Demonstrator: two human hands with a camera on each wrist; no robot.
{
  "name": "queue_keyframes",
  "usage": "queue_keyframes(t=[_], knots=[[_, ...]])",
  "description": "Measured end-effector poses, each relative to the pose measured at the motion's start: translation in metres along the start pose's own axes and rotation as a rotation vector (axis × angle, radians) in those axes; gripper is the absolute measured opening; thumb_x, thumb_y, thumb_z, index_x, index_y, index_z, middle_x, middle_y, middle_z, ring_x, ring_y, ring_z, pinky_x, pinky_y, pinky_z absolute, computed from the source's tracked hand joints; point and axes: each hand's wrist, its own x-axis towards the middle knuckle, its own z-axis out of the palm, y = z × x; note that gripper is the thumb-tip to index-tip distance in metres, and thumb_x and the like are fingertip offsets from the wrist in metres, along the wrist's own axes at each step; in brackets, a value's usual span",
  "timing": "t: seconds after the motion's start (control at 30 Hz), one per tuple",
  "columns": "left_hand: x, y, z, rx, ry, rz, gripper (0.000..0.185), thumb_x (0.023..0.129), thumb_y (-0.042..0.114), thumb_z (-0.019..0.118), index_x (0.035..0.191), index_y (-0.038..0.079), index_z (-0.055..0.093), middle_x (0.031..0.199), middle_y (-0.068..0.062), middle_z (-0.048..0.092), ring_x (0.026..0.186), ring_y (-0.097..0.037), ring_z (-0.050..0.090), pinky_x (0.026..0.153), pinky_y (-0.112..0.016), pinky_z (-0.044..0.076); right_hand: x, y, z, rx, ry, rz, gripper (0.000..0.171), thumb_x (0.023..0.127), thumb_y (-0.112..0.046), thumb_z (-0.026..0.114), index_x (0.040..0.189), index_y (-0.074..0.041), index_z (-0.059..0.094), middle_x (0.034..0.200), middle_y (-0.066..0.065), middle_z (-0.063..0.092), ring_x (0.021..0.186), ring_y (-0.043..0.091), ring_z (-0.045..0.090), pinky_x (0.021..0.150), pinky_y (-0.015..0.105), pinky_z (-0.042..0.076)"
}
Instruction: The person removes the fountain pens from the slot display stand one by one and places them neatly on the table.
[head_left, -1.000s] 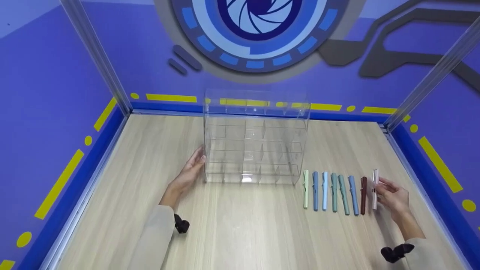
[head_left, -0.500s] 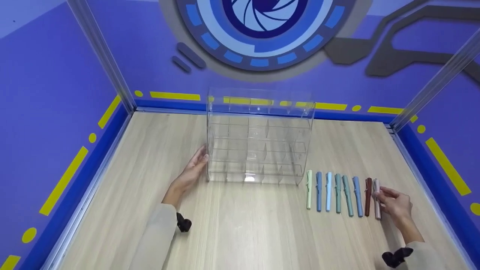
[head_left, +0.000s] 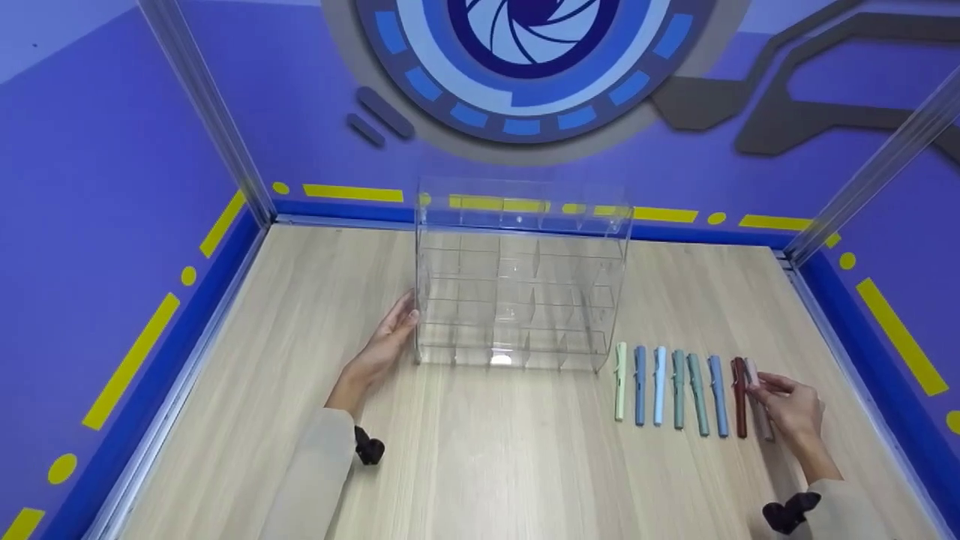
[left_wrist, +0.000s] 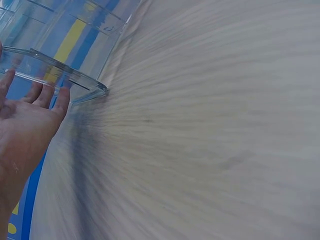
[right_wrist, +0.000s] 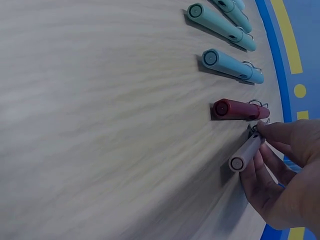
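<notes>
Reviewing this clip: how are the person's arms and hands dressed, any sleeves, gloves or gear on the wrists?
Both hands are bare, no gloves or rings visible. The left hand and the right hand each come out of a loose, pale beige long sleeve. A small black device sits at each wrist, strapped by the cuff.

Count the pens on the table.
8, in one row right of the clear organizer: pale green, blue, light blue, two teal, blue, maroon, pink in the right hand.

Clear glossy acrylic organizer [head_left: 521, 292], matt plastic pens [head_left: 679, 388], pale wood-grain tabletop [head_left: 315, 300]
</notes>
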Motion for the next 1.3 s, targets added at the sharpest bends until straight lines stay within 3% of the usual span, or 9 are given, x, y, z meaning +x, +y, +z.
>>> queue_keyframes(t=[0.1, 0.27, 0.5, 0.6, 0.73, 1.07, 1.17, 1.3], knots=[[0.0, -0.001, 0.0, -0.005, -0.001, 0.003, 0.072, 0.108, 0.043, 0.049, 0.166, 0.023, 0.011, 0.175, -0.004, 0.002, 0.162, -0.027, -0.003, 0.133, -0.046, 0.002, 0.0, 0.0, 0.0, -0.016, 0.003, -0.001, 0.04, 0.095, -0.011, 0.071, 0.128, 0.011, 0.064, 0.101, 0.02, 0.077, 0.061, -0.006, 0.055, 0.05, 0.016, 0.049], [0.0, -0.001, -0.001, -0.004, -0.001, -0.003, 0.073, 0.107, 0.043, 0.05, 0.166, 0.023, 0.011, 0.175, -0.004, 0.001, 0.162, -0.027, -0.002, 0.133, -0.045, 0.002, 0.001, 0.002, -0.001, -0.032, 0.016, -0.005, 0.041, 0.096, -0.013, 0.071, 0.129, 0.011, 0.063, 0.109, 0.028, 0.074, 0.062, -0.007, 0.054, 0.05, 0.016, 0.048], [0.0, 0.0, 0.001, 0.005, 0.003, -0.014, 0.076, 0.106, 0.047, 0.051, 0.166, 0.024, 0.011, 0.175, -0.003, 0.001, 0.162, -0.027, -0.003, 0.133, -0.045, 0.002, 0.001, 0.008, 0.001, -0.134, 0.052, -0.075, 0.039, 0.096, -0.015, 0.069, 0.127, 0.008, 0.066, 0.115, 0.031, 0.071, 0.069, -0.011, 0.05, 0.056, 0.008, 0.04], [0.0, -0.001, 0.0, 0.014, 0.0, -0.015, 0.076, 0.106, 0.046, 0.051, 0.166, 0.024, 0.011, 0.175, -0.003, 0.001, 0.162, -0.027, -0.004, 0.133, -0.045, 0.002, -0.001, 0.012, 0.005, -0.142, 0.074, -0.079, 0.038, 0.096, -0.015, 0.069, 0.126, 0.007, 0.067, 0.116, 0.031, 0.07, 0.073, -0.009, 0.052, 0.059, 0.006, 0.037], [0.0, -0.001, -0.002, 0.024, -0.034, -0.005, 0.077, 0.107, 0.047, 0.05, 0.166, 0.023, 0.007, 0.175, -0.003, -0.002, 0.162, -0.027, -0.007, 0.133, -0.046, 0.001, 0.0, 0.014, 0.007, -0.122, 0.096, -0.09, 0.037, 0.096, -0.015, 0.069, 0.126, 0.007, 0.067, 0.115, 0.031, 0.071, 0.07, -0.019, 0.045, 0.06, 0.003, 0.035], [0.005, 0.007, -0.002, -0.017, -0.071, -0.019, 0.077, 0.107, 0.038, 0.053, 0.166, 0.017, 0.008, 0.174, -0.009, 0.003, 0.162, -0.028, 0.004, 0.133, -0.042, 0.01, 0.004, 0.019, 0.0, -0.093, 0.048, -0.104, 0.045, 0.099, -0.018, 0.066, 0.133, 0.01, 0.059, 0.123, 0.034, 0.066, 0.072, -0.025, 0.036, 0.061, 0.001, 0.036], [0.007, 0.012, -0.009, -0.002, -0.113, -0.033, 0.077, 0.106, 0.036, 0.055, 0.166, 0.016, 0.01, 0.173, -0.01, 0.009, 0.161, -0.03, 0.01, 0.132, -0.043, 0.013, 0.005, 0.018, -0.004, -0.076, 0.007, -0.128, 0.047, 0.101, -0.018, 0.065, 0.135, 0.013, 0.056, 0.122, 0.036, 0.064, 0.071, -0.025, 0.04, 0.06, 0.003, 0.042], [0.008, 0.023, -0.026, 0.05, -0.138, -0.031, 0.073, 0.107, 0.024, 0.056, 0.165, 0.013, 0.013, 0.171, -0.015, 0.014, 0.159, -0.034, 0.016, 0.131, -0.049, 0.018, 0.005, 0.009, -0.011, -0.069, 0.021, -0.162, 0.043, 0.101, -0.017, 0.062, 0.133, 0.012, 0.058, 0.117, 0.036, 0.065, 0.068, -0.023, 0.044, 0.055, 0.01, 0.048]])
